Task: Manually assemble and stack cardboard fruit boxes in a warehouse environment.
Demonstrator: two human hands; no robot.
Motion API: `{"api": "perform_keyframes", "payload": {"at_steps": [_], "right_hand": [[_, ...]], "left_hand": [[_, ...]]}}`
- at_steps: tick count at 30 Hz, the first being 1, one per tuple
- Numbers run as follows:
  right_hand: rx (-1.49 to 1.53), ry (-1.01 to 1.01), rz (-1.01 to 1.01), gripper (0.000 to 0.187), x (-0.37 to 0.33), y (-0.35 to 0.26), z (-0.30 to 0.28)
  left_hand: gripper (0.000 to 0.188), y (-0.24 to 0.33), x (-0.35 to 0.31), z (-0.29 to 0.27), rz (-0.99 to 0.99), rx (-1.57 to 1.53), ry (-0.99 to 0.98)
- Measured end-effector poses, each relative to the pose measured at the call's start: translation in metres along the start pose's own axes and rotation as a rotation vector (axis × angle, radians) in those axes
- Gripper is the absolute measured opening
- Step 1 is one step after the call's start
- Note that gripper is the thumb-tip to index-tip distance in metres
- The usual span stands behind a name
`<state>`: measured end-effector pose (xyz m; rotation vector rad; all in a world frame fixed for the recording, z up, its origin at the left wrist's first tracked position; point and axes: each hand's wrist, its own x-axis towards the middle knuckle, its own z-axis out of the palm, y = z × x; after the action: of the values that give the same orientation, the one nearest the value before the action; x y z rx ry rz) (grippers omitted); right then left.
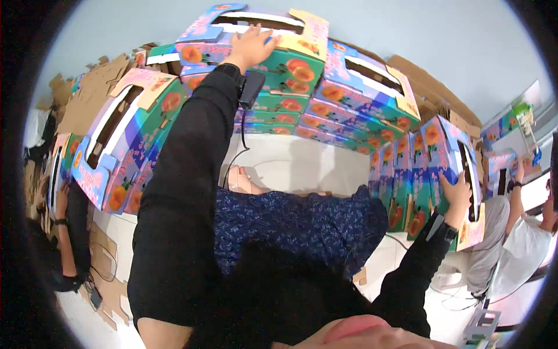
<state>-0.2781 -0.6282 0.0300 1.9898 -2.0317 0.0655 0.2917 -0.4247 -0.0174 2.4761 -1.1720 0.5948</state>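
My left hand point(251, 46) lies flat with fingers spread on the top of a colourful carton point(297, 67), beside its long handle slot. This carton, printed with orange fruit on green, blue and pink, tops a stack in front of me. Out to the right, my right hand point(457, 195) rests with fingers stretched on another such carton point(444, 139), near its dark slot. That carton stands at the end of a row of matching ones. Black straps circle both wrists, and a small dark device point(251, 90) sits at the left one.
More printed cartons point(363, 87) are stacked at centre right, and others point(125, 125) at left. Flattened brown cardboard point(93, 104) leans along the wall. A cable point(241, 142) hangs from my left wrist. Other people work at far left and far right, one in a white shirt point(520, 256).
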Motion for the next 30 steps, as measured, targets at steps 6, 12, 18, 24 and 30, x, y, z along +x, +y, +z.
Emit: {"api": "perform_keyframes", "payload": {"at_steps": [6,12,18,24,30], "right_hand": [[0.096,0.159,-0.188,0.081,0.001,0.018,0.018],[-0.025,0.142,-0.136,0.084,-0.006,-0.002,0.009],[-0.076,0.185,-0.083,0.076,-0.005,-0.013,0.008],[0.888,0.537,-0.890,0.044,-0.021,-0.129,0.015],[1.172,0.452,-1.113,0.061,-0.067,-0.308,-0.046]], "left_hand": [[0.055,-0.071,-0.048,-0.071,0.251,-0.687,0.189],[0.041,-0.268,-0.154,-0.102,-0.153,-0.210,0.176],[0.028,-0.274,-0.221,-0.090,-0.221,-0.148,0.135],[0.029,-0.266,-0.213,-0.077,-0.207,-0.010,0.219],[0.027,-0.248,-0.218,-0.085,-0.339,0.160,0.207]]}}
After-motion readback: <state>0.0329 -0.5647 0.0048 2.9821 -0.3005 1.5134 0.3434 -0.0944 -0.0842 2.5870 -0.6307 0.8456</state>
